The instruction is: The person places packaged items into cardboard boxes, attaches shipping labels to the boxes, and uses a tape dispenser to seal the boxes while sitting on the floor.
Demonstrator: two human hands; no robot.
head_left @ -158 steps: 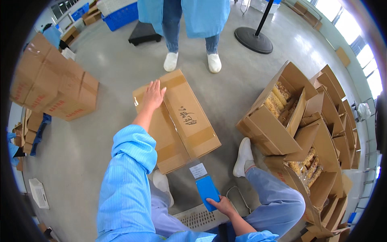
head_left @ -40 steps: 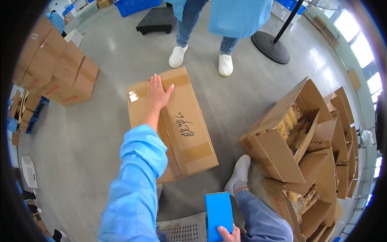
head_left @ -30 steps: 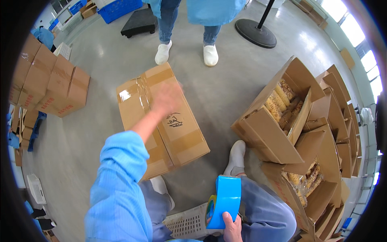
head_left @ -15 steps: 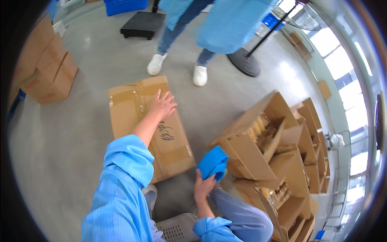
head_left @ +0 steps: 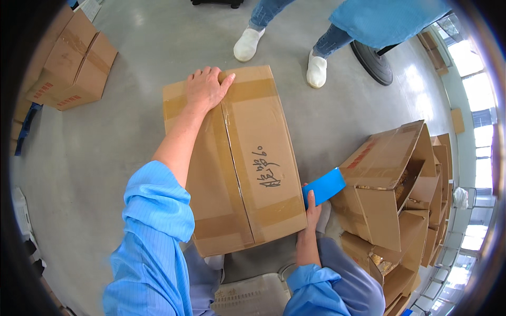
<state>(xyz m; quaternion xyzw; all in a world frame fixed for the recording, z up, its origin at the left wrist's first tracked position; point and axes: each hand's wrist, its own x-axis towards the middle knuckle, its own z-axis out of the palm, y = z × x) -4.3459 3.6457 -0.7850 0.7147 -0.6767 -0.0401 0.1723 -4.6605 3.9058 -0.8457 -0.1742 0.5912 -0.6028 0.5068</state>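
Observation:
A closed brown cardboard box [head_left: 247, 174] with taped seams and dark handwriting on top lies on the grey floor in front of me. My left hand [head_left: 206, 89] rests flat on its far end, fingers spread over the flap seam. My right hand [head_left: 312, 210] is at the box's near right corner and holds a blue tape dispenser [head_left: 323, 187] beside the box's right edge. Both my sleeves are light blue.
Open cardboard boxes [head_left: 390, 184] with packed goods are stacked at the right. Closed cartons [head_left: 74, 63] sit at the far left. A person in a blue coat stands beyond the box, white shoes [head_left: 316, 69] on the floor, next to a round black stand base [head_left: 371, 62].
My right hand has brought the blue tape dispenser up from my lap to the box's right edge. My left hand stayed on the box's far end while the view shifted closer over the box.

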